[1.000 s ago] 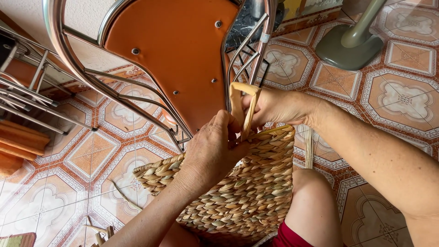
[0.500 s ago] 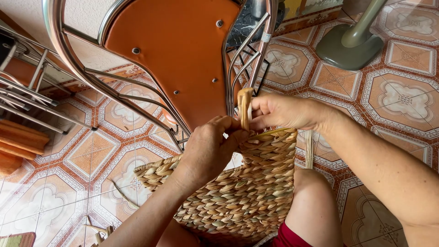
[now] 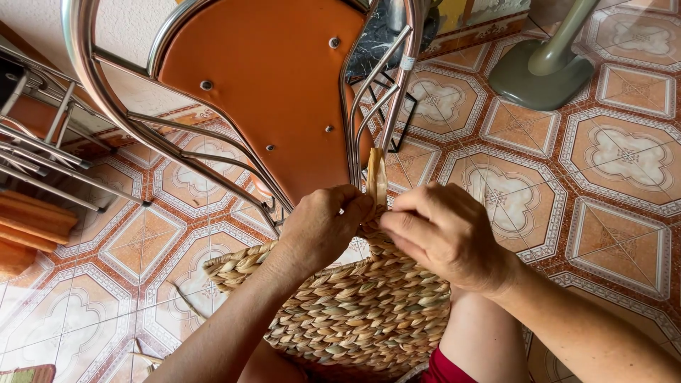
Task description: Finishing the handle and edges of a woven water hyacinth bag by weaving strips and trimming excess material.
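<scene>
Woven basket [image 3: 355,312] rests near, across the lap, its rim toward the far side. Left hand [image 3: 323,227] and right hand [image 3: 443,237] meet at that rim, fingers of both pinched shut on one pale straw strip [image 3: 377,177] standing upright between them. Beyond: orange chair [image 3: 269,92] with chrome legs, patterned tile floor [image 3: 617,156], green fan base [image 3: 543,71] far right.

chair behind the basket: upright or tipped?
Tipped. The chair shows its orange seat underside and screws to the camera, chrome legs splayed outward, behind the woven basket.
</scene>
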